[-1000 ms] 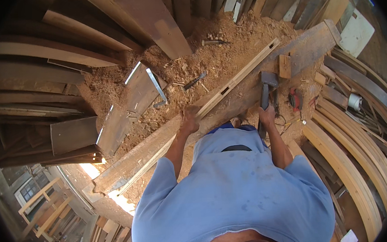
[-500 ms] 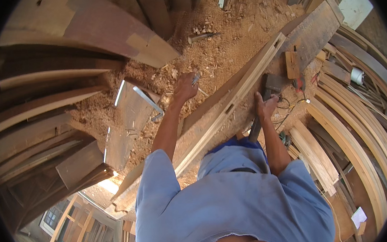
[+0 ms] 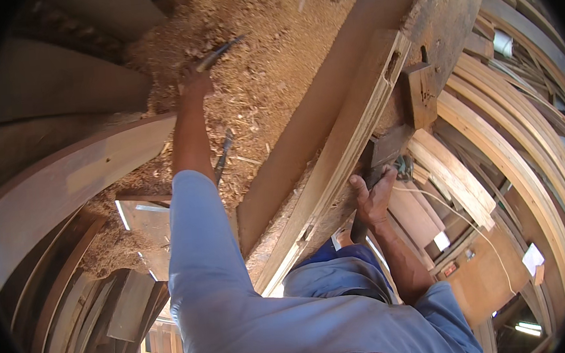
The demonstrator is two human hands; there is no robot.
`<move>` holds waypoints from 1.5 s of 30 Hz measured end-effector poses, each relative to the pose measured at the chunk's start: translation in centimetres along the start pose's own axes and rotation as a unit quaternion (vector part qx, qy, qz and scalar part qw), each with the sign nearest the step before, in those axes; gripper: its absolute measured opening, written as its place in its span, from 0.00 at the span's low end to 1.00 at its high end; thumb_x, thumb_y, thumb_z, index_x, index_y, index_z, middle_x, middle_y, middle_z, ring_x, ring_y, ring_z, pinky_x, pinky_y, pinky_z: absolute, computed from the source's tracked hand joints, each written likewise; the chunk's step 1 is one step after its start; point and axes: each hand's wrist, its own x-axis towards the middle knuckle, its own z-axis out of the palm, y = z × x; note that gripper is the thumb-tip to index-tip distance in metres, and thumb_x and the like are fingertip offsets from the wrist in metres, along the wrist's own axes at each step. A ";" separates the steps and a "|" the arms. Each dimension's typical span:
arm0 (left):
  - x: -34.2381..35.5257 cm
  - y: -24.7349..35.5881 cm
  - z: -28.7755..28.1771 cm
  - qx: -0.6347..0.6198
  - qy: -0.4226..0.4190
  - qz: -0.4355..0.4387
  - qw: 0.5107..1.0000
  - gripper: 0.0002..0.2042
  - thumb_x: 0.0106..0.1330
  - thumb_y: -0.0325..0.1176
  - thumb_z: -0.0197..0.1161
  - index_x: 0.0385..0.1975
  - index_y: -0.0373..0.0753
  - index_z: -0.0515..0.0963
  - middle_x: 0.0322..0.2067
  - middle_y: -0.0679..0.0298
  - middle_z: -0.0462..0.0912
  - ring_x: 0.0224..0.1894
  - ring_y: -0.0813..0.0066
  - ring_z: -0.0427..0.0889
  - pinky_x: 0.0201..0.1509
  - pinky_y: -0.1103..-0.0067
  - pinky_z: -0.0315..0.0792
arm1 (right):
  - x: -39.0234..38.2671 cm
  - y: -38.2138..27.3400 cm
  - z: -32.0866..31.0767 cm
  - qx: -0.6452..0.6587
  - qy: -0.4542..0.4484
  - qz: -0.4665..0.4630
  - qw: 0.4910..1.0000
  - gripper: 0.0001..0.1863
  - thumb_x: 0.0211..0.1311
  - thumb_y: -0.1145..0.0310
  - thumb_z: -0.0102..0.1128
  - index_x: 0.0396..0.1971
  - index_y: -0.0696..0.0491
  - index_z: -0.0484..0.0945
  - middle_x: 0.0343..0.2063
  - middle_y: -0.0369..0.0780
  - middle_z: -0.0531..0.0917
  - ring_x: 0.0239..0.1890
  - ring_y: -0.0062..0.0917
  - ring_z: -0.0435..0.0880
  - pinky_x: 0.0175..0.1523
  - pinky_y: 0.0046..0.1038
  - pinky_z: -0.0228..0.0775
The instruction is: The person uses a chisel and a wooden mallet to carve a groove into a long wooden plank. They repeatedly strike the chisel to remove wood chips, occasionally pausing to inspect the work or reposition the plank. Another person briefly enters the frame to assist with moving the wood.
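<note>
At the far left, my left hand (image 3: pixel 196 85) closes on the handle end of a chisel (image 3: pixel 221 52) lying over the wood shavings. Its fingers are partly blurred. A second chisel-like tool (image 3: pixel 224 156) with a dark shaft rests on the shavings nearer to me. My right hand (image 3: pixel 375 194) grips the dark handle of a mallet (image 3: pixel 391 143), close below its blocky head. Between my arms runs a long pale wooden rail (image 3: pixel 343 142) with slots cut in its upper face, lying along a thick bench beam (image 3: pixel 446 21).
A wooden block (image 3: pixel 419 96) stands on the beam beside the rail. Shavings (image 3: pixel 279 50) cover the ground left of it. Stacked curved planks (image 3: pixel 491 133) fill the right side, with a cord (image 3: pixel 457 209) among them. Boards (image 3: pixel 88 158) lean at left.
My left hand has left the nearer tool on the shavings and reached farther out to the other chisel. My right hand still has the mallet. The view has shifted.
</note>
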 end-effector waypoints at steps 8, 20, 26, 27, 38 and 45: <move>-7.4 8.2 -0.6 -0.261 -0.054 0.135 0.954 0.29 0.61 0.35 0.73 0.64 0.56 0.73 0.47 0.57 0.84 0.45 0.64 0.84 0.51 0.64 0.79 | 0.1 -0.7 -0.3 -0.053 -0.006 0.026 0.998 0.38 0.56 0.51 0.75 0.50 0.64 0.63 0.45 0.48 0.67 0.50 0.40 0.68 0.60 0.40 0.60; -34.5 9.8 -6.5 -0.297 0.184 0.046 0.936 0.28 0.61 0.60 0.69 0.57 0.53 0.78 0.34 0.52 0.85 0.40 0.46 0.84 0.48 0.56 0.77 | -0.3 0.2 -0.4 -0.065 0.031 -0.005 0.997 0.46 0.55 0.42 0.72 0.57 0.64 0.63 0.51 0.60 0.70 0.56 0.52 0.69 0.63 0.47 0.60; -41.9 8.3 -3.8 -0.277 0.421 0.030 0.863 0.22 0.56 0.45 0.76 0.49 0.47 0.82 0.35 0.54 0.87 0.40 0.58 0.88 0.45 0.64 0.82 | -0.5 -0.9 -1.8 -0.065 0.001 0.031 0.997 0.44 0.56 0.44 0.71 0.57 0.62 0.61 0.53 0.61 0.71 0.59 0.55 0.69 0.63 0.49 0.64; -43.8 8.5 -3.7 -0.360 0.364 0.014 0.859 0.22 0.56 0.44 0.77 0.50 0.47 0.82 0.34 0.55 0.87 0.38 0.59 0.87 0.44 0.65 0.84 | -0.4 -1.1 -2.6 -0.091 -0.019 0.038 0.995 0.44 0.57 0.44 0.71 0.58 0.62 0.61 0.53 0.62 0.72 0.59 0.56 0.71 0.62 0.49 0.66; -49.5 16.2 5.9 -0.260 0.174 0.030 0.949 0.19 0.52 0.47 0.72 0.40 0.43 0.87 0.40 0.47 0.88 0.44 0.46 0.87 0.51 0.62 0.81 | -8.5 7.2 -11.3 0.052 -0.143 -0.126 0.980 0.32 0.53 0.51 0.71 0.47 0.64 0.77 0.44 0.59 0.83 0.48 0.55 0.83 0.53 0.46 0.75; -48.0 15.7 8.4 -0.204 0.197 -0.030 0.959 0.24 0.52 0.49 0.70 0.42 0.36 0.86 0.43 0.45 0.87 0.48 0.48 0.86 0.52 0.61 0.81 | -20.6 6.4 -18.5 0.202 -0.134 -0.161 0.957 0.26 0.56 0.52 0.68 0.42 0.62 0.79 0.28 0.50 0.82 0.33 0.39 0.82 0.42 0.39 0.74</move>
